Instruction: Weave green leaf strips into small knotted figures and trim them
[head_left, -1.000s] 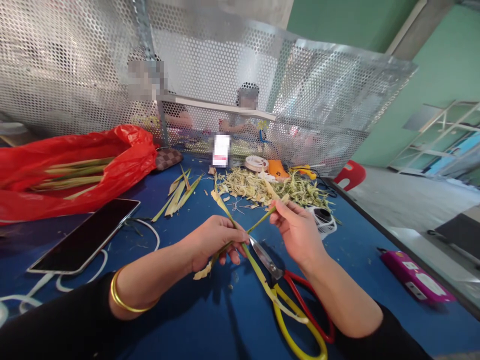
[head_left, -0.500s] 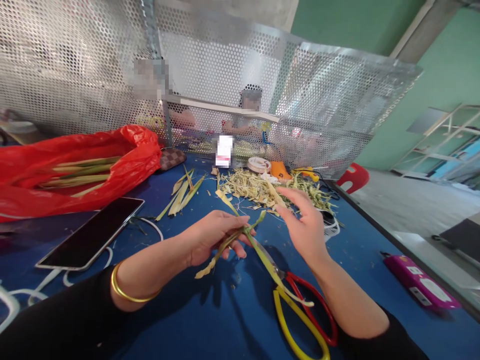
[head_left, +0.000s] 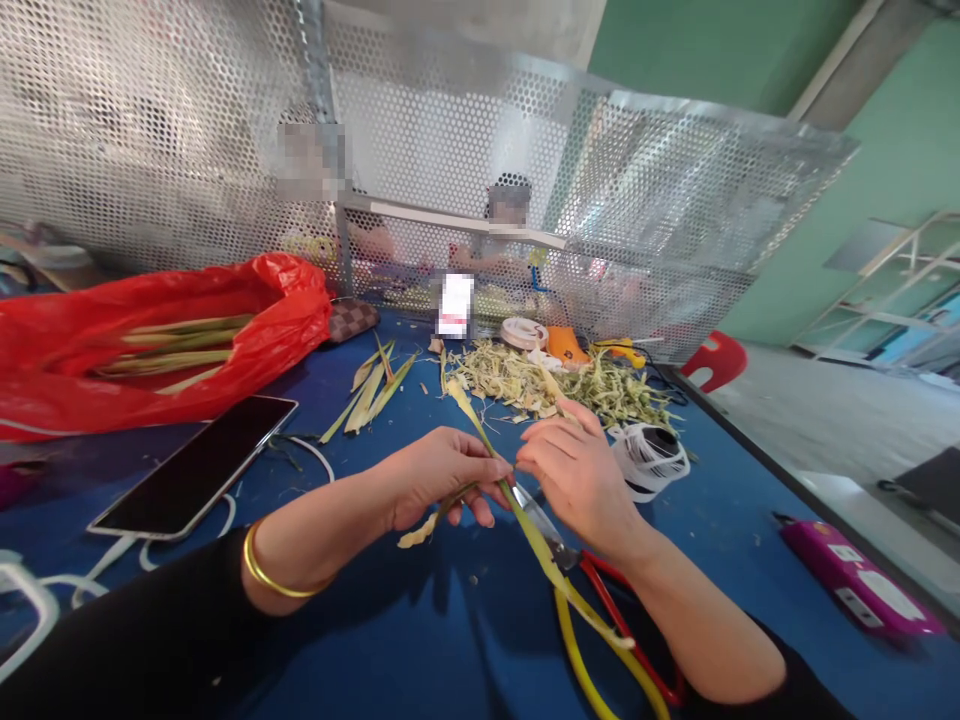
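1. Left hand (head_left: 444, 475) is closed on a long leaf strip (head_left: 541, 555), pinched at the thumb; a shorter strip (head_left: 418, 536) is held too.
2. Right hand (head_left: 571, 468) is curled beside it; whether anything is gripped cannot be told.
3. Both strips are best pinched firmly, but uncrushed.
4. Past the left hand, the long strip is extended toward the trimmings (head_left: 499, 378) and over the scissors (head_left: 568, 556).

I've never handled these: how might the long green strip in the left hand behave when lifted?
The long strip is probably light, since it looks thin and narrow. It seems springy rather than limp: it runs fairly straight out both sides of the left hand. Its pale, curled tip may be dry and brittle.
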